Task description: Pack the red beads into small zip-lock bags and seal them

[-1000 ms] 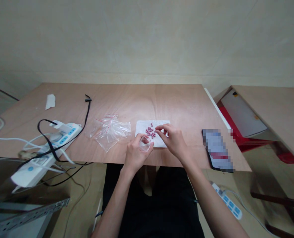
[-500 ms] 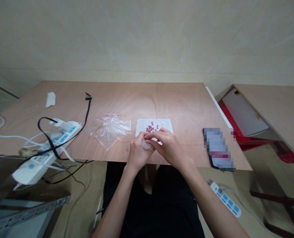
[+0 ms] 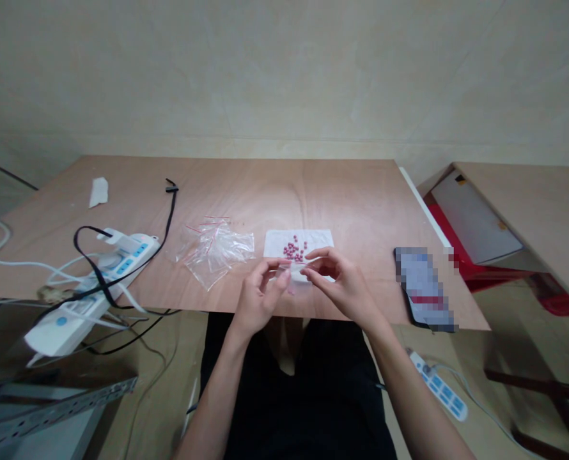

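Between my two hands a small clear plastic bag [image 3: 300, 276] hangs over the near part of a white paper sheet [image 3: 273, 240]. My left hand [image 3: 260, 292] pinches the bag's left side between thumb and fingers. On its right side, my right hand [image 3: 339, 280] pinches the top edge. Something small and pinkish shows low in the bag, too blurred to name. Just beyond my fingertips, several small dark-pink beads or pellets [image 3: 291, 250] lie loose on the sheet. A pile of clear zip bags with red seal lines [image 3: 217, 249] rests left of the sheet.
A white power strip [image 3: 121, 268] with tangled cables lies on the table's left side. Nearby are a black cable [image 3: 171, 214] and a white scrap [image 3: 99, 192]. A phone [image 3: 426, 287] lies near the right edge. Another power strip [image 3: 440, 386] is on the floor.
My hands have moved apart from being close together. The small plastic bag is now stretched between them, and more of the pink pieces on the sheet show.
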The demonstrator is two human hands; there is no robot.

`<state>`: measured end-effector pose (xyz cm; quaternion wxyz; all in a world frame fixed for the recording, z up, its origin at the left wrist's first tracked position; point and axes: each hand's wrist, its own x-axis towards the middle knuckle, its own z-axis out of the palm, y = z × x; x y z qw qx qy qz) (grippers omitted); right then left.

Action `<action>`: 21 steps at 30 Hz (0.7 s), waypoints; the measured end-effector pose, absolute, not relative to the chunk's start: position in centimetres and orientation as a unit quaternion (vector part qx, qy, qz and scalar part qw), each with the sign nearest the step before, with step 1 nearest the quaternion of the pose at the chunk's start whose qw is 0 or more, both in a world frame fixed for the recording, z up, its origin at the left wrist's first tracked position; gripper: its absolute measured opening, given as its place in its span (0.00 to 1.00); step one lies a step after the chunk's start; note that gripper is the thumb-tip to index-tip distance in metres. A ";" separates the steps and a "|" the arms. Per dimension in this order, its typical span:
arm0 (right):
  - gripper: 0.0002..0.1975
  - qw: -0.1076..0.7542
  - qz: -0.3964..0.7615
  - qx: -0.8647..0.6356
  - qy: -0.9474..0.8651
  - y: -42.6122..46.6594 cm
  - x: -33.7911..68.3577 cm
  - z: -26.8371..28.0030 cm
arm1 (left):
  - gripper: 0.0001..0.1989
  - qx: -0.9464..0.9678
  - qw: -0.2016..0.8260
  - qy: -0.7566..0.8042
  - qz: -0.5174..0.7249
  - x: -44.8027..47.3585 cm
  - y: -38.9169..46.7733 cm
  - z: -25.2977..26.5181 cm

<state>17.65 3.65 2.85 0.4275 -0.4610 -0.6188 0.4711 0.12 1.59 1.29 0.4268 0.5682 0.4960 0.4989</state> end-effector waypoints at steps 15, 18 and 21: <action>0.13 0.452 0.570 -0.451 -0.516 2.5 16.9 3.1 | 0.08 0.527 0.453 0.501 0.516 1.5 1.2 1.3; 0.13 0.458 0.580 -0.456 -0.496 2.3 17.1 3.0 | 0.08 0.525 0.438 0.507 0.525 1.7 1.2 1.2; 0.14 0.480 0.545 -0.475 -0.497 2.1 17.0 2.8 | 0.07 0.522 0.443 0.502 0.529 2.0 1.2 1.3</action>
